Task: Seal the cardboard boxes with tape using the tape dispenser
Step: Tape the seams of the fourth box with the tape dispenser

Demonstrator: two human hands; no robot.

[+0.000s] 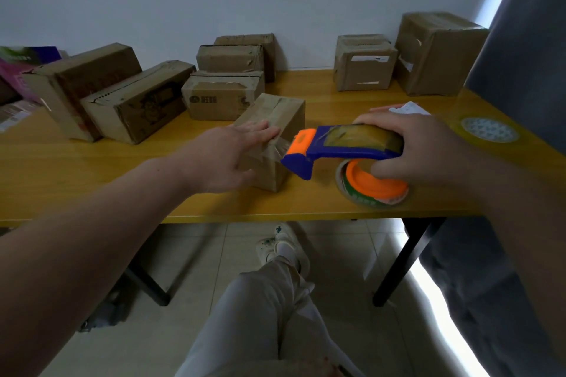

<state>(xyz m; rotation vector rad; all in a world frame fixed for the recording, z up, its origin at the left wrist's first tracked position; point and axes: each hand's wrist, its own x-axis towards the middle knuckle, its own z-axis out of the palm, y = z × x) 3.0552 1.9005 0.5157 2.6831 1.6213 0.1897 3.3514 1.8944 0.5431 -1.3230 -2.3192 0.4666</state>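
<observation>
Box [280, 111] looks light, stiff, may slide: my left grip [226, 156] spread flat on top, right grip [428, 150] clamped round dispenser [352, 145].

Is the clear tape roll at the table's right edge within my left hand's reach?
Probably not: the right hand, holding the tape dispenser, lies across the way to the clear tape roll.

A left hand [226, 153] rests on a small box [284, 113] near the front of the table [122, 180], the tape dispenser [343, 147] in the right hand [428, 147] just right of it; more boxes [223, 95] line the wall behind, a tape roll [490, 130] far right
</observation>
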